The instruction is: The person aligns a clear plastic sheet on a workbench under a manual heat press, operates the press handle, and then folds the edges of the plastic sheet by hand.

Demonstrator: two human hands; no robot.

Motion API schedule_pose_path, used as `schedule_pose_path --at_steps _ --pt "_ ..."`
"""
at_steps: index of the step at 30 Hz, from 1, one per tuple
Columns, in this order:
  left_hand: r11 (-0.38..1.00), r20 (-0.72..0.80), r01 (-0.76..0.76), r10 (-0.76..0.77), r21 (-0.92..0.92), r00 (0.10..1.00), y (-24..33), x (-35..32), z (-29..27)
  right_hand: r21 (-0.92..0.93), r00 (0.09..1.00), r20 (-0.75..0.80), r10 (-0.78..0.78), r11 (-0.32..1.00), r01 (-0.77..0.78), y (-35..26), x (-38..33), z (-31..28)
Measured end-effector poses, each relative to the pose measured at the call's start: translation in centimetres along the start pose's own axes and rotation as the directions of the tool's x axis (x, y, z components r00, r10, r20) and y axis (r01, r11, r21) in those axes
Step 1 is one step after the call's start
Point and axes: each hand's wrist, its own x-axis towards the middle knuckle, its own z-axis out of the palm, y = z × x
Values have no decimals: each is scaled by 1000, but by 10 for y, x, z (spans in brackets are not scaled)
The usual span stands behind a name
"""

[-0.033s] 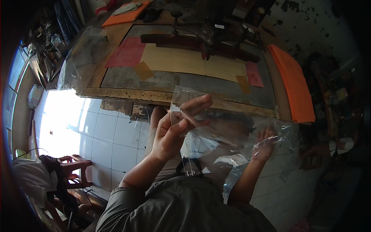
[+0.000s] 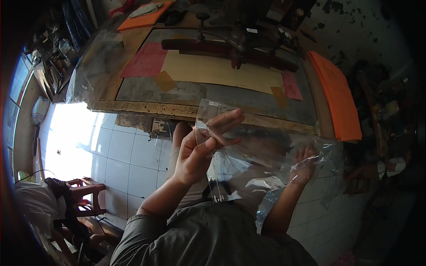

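A large clear plastic sheet (image 2: 262, 153), perhaps a bag, is held up in front of my body, just off the near edge of the worktable (image 2: 146, 106). My left hand (image 2: 195, 153) has its thumb and fingers closed on the sheet's left end, with two fingers stretched forward behind the film. At the other end, my right hand (image 2: 304, 166) shows through the shiny creased plastic. Its fingers are bent against the film and look closed on it, though glare blurs the grip. The sheet sags between both hands, and its lower edge hangs toward my lap.
On the table, a dark metal press-like device (image 2: 230, 44) stands over a pale yellow strip (image 2: 217, 73) with pink pieces (image 2: 144, 60) beside it. Orange sheets (image 2: 335, 95) lie at the right edge. More clear plastic (image 2: 86, 84) drapes the left corner. A reddish stool (image 2: 86, 195) stands lower left.
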Motion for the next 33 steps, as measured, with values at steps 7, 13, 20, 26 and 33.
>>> schedule_pose_path --at_steps 7,13,20,26,33 --pt "1000 2 -8 8 -13 1000 0 -3 2 -67 992 -127 1 998 -9 -2 -7 30" --pt "999 56 -34 32 38 998 0 -4 2 -98 990 -131 -50 995 37 1 -5 57" --pt "999 77 -53 53 -2 996 3 -1 3 -55 998 51 -28 998 31 4 2 48" --pt "998 41 -51 50 22 998 -1 0 3 -98 997 80 -24 995 32 6 2 49" --pt "999 -20 -41 41 -13 999 -2 1 4 -15 949 310 55 998 -53 8 4 13"
